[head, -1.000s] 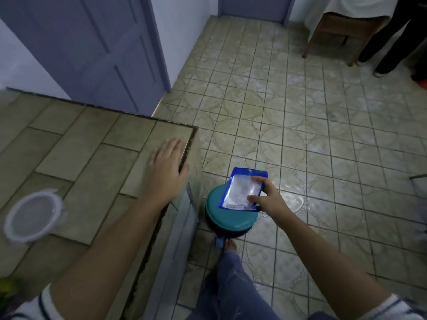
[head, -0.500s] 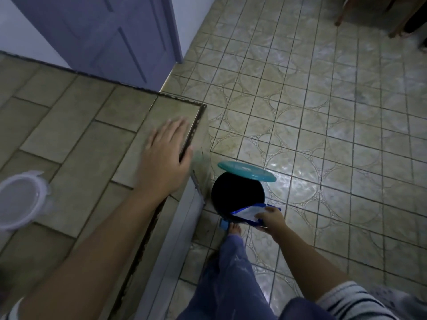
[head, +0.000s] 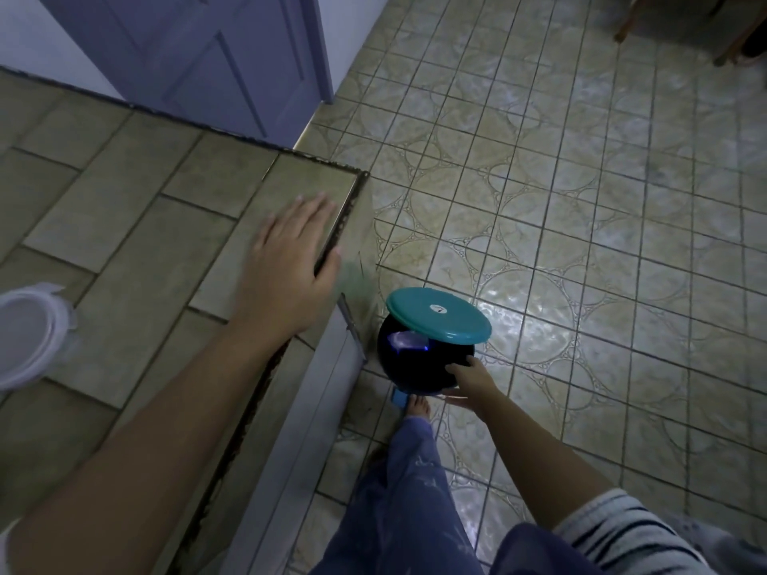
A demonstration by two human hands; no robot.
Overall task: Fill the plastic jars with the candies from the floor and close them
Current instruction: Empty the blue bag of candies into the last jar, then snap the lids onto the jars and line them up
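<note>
The right hand (head: 471, 379) hangs loose and empty at the near rim of the round black pedal bin (head: 419, 369). The blue-and-white plastic packet (head: 404, 341) it held a second ago now lies inside, under the raised teal plastic lid (head: 436, 321). The left hand (head: 286, 267) rests flat, fingers straight, by the tiled tabletop's (head: 137, 226) right edge. With the wrapper binned, the clear plastic jar (head: 25, 334) waits at the tabletop's left edge, seemingly lidded. The small white sticker (head: 438, 309) on the teal lid is unreadable.
</note>
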